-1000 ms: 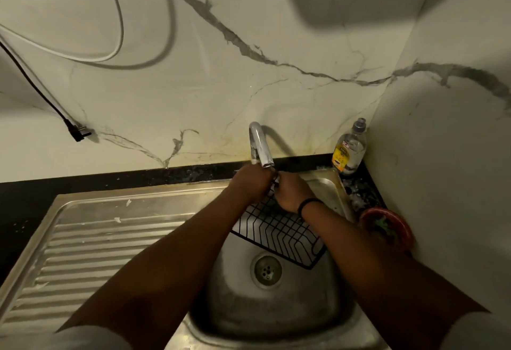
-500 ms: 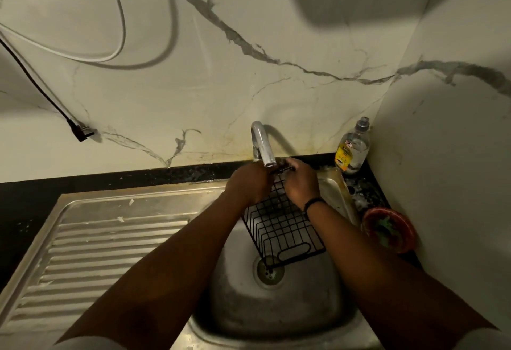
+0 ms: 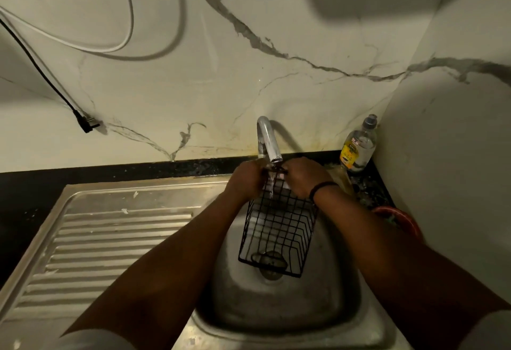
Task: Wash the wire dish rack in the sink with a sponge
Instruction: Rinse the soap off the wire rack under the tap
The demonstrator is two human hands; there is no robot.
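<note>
A black wire dish rack [image 3: 278, 235] hangs on end over the steel sink bowl [image 3: 279, 302], its lower end above the drain. My left hand [image 3: 244, 181] and my right hand [image 3: 302, 176] both grip its top edge just under the chrome tap [image 3: 266, 139]. A thin stream of water runs from the spout onto the rack between my hands. No sponge shows in the frame.
The ribbed steel drainboard [image 3: 110, 241] lies to the left of the bowl. A clear bottle with a yellow label [image 3: 358, 146] stands in the back right corner. An orange bowl [image 3: 398, 219] sits by the right wall. Cables [image 3: 83, 45] hang on the marble wall.
The rack has swung from a slant across the bowl to hanging nearly straight down. My hands have risen with its top edge to just under the spout.
</note>
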